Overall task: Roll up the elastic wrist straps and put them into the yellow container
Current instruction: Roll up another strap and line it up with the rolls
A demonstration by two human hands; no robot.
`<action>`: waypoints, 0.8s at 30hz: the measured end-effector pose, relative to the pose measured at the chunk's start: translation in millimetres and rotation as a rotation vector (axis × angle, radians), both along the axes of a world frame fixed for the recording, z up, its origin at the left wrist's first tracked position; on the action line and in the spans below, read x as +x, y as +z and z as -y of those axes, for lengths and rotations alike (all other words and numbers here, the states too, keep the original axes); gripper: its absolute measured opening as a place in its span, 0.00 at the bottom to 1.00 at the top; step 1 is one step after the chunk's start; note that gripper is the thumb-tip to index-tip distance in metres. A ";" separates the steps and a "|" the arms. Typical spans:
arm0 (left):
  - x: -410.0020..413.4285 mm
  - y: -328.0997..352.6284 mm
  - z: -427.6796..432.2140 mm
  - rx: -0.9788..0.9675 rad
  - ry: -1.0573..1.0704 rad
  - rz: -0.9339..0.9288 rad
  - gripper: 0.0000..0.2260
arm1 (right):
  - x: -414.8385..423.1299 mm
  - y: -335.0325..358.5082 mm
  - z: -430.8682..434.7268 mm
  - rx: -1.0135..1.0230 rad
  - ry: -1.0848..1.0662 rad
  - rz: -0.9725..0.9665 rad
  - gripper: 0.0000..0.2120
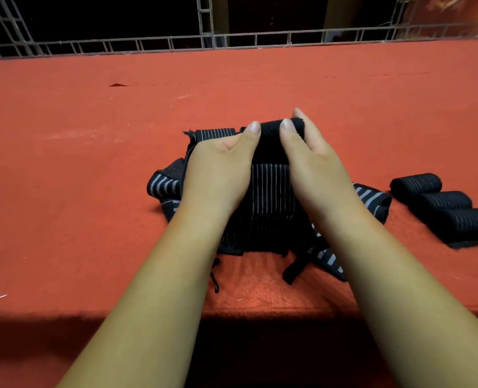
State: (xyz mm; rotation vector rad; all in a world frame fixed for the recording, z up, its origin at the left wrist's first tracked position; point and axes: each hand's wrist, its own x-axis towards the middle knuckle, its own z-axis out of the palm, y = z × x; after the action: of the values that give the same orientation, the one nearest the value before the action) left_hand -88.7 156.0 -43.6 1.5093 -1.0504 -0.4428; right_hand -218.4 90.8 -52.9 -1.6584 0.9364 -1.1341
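Note:
A black elastic wrist strap (271, 191) with thin grey lines lies lengthwise on the red cloth. Its far end is turned into a small roll (271, 133). My left hand (221, 169) and my right hand (313, 163) grip that roll from either side, thumbs on top, fingers hidden behind it. More loose straps with broad grey stripes lie under and beside it, one at the left (162, 186) and one at the right (372, 200). Three finished rolls (445, 205) sit side by side at the right. No yellow container is in view.
The red cloth (92, 163) covers the whole work surface, with its near edge just below the straps. A metal lattice frame (204, 40) runs along the far edge before a dark background. A thin black cord (215, 278) lies near the front.

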 end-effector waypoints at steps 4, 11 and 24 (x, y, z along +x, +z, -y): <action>0.1 -2.0 0.5 -0.035 0.004 -0.056 0.17 | -3.3 2.2 -1.1 0.031 -0.033 0.056 0.24; 0.7 -3.3 4.4 -0.111 0.078 -0.037 0.21 | -2.0 1.1 -1.6 -0.026 -0.123 0.128 0.14; -5.4 -10.0 6.4 -0.100 0.018 0.042 0.18 | -0.8 -7.5 0.5 -0.074 -0.142 0.180 0.18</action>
State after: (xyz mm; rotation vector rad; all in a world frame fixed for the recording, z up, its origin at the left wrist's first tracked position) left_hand -94.1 149.6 -53.6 1.4439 -1.0756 -0.3418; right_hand -219.2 90.3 -60.4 -1.5375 0.9167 -1.4040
